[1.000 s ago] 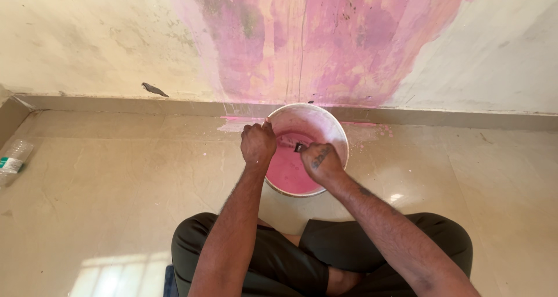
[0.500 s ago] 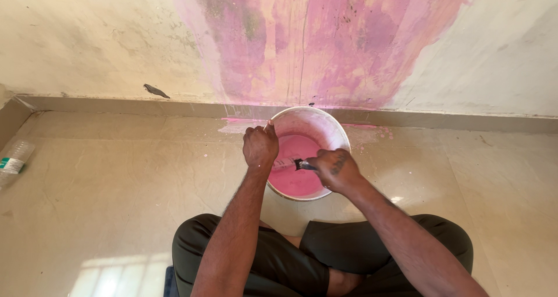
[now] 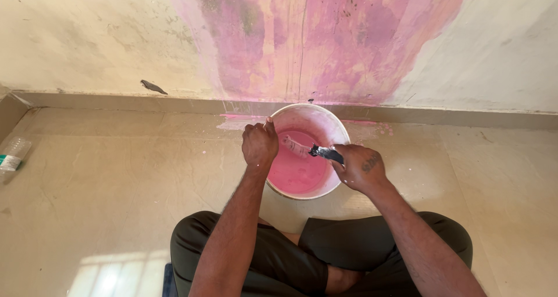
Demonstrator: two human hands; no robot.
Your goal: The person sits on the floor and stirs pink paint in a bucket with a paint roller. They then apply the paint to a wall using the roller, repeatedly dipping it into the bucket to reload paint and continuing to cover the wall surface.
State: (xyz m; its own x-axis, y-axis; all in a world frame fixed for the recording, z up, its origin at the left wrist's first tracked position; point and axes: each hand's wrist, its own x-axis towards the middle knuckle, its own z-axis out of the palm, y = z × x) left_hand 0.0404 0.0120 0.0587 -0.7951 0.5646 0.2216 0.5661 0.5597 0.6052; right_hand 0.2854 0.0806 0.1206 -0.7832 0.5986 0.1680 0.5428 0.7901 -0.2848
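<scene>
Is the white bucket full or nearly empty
Partly filled. Pink paint covers the bottom of the white bucket, and much of the inner wall above it shows bare.

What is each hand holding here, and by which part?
The right hand holds a paintbrush by its dark handle, bristles inside the white bucket over the pink paint. The left hand grips the bucket's near-left rim.

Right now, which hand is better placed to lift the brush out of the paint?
Right. The right hand already grips the paintbrush by its dark handle, bristle end over the pink paint. The left hand is clamped on the white bucket rim, probably steadying it, so it should likely stay.
</scene>
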